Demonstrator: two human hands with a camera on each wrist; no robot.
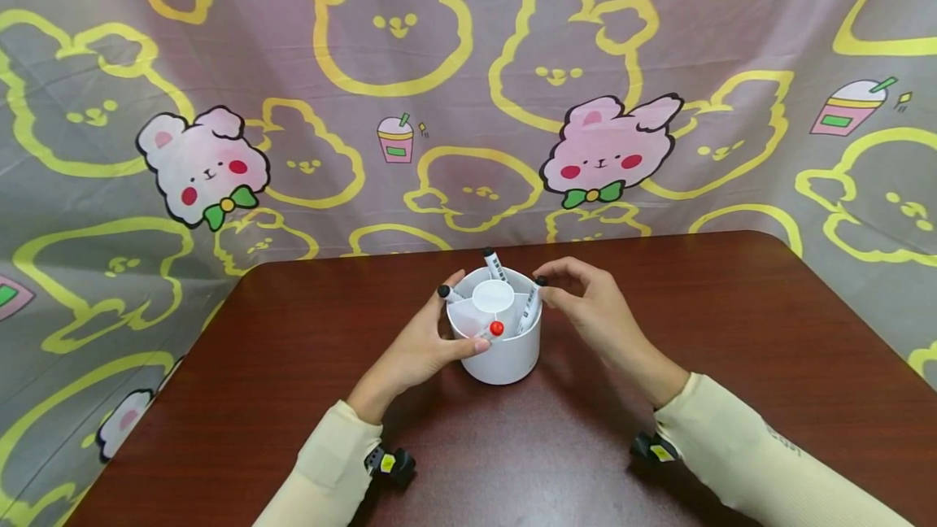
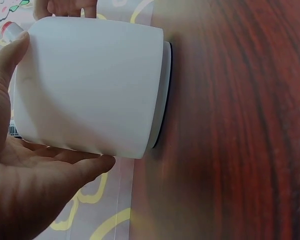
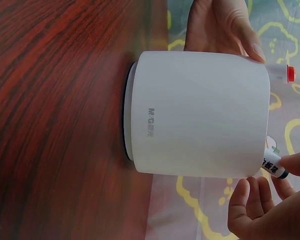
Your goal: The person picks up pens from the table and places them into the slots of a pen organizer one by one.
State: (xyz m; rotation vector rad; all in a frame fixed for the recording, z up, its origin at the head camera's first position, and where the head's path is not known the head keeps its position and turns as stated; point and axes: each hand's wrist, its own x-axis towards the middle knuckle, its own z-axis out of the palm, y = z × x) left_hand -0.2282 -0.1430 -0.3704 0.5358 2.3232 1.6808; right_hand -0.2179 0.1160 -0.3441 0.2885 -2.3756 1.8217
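A white round pen holder (image 1: 501, 366) with compartments stands on the table. My left hand (image 1: 419, 346) grips it from the left, thumb at the front rim and fingers around the far side. In the left wrist view its white wall (image 2: 90, 85) lies between thumb and fingers. At the right rim, my right hand (image 1: 599, 314) pinches the black-capped end of a whiteboard marker (image 1: 529, 309), whose lower part is inside the holder. A red-capped marker (image 1: 496, 328) leans out in front. Two more black-capped markers lean at the left (image 1: 450, 293) and back (image 1: 494, 265).
The dark reddish wooden table (image 1: 293, 413) reaches back to a cartoon-printed curtain (image 1: 468, 120). A round white centre cup (image 1: 494, 296) divides the holder. Wrist cameras sit on the left (image 1: 391, 464) and right (image 1: 653, 449) wrists.
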